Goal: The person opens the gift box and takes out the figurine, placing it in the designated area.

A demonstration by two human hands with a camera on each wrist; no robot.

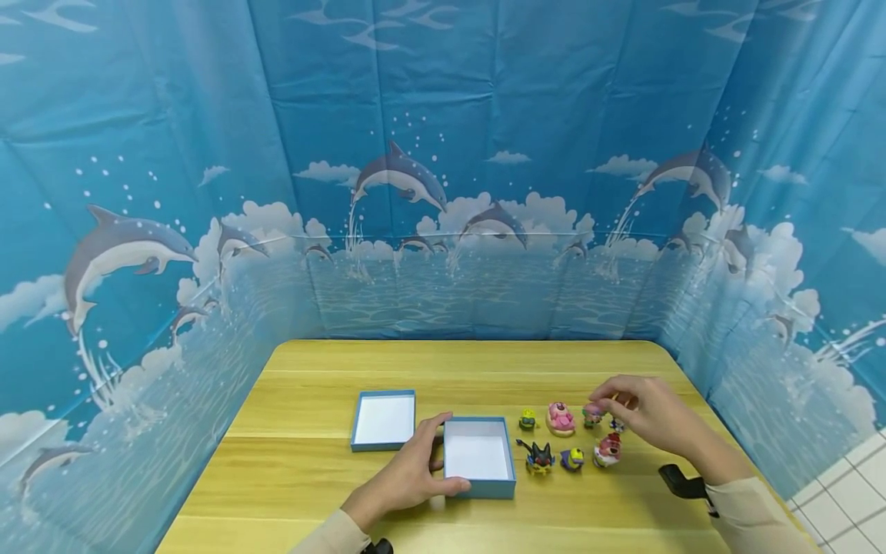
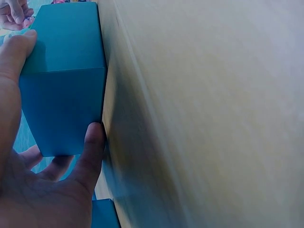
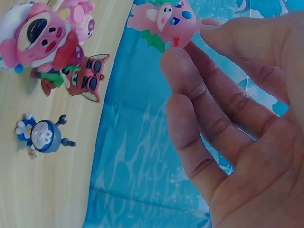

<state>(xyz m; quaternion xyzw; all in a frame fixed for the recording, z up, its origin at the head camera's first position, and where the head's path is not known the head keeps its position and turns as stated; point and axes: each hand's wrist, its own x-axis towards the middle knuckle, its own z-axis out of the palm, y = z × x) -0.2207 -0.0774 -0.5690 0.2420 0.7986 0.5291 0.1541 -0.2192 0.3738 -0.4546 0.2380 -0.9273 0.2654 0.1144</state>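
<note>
My left hand (image 1: 415,465) grips a blue open-topped box (image 1: 494,489) by its near left corner, thumb at the front and fingers along the left wall. The box's white inside holds nothing. My right hand (image 1: 651,412) pinches a small pink figurine (image 3: 166,21) with green leaf-like parts between thumb and fingertips. In the right wrist view, a pink bear figurine (image 3: 40,38), a brown fox-like figurine (image 3: 88,78) with dark glasses and a blue-and-white figurine (image 3: 42,135) stand on the table near that hand.
Left of the box lies a shallow blue lid (image 1: 384,419), white side up. Between box and right hand stand a black eared figurine (image 1: 540,460), a yellow-and-purple one (image 1: 572,460), a pink one (image 1: 561,420) and a green-yellow one (image 1: 527,420). A dolphin-printed curtain (image 1: 443,292) surrounds the wooden table (image 1: 311,492).
</note>
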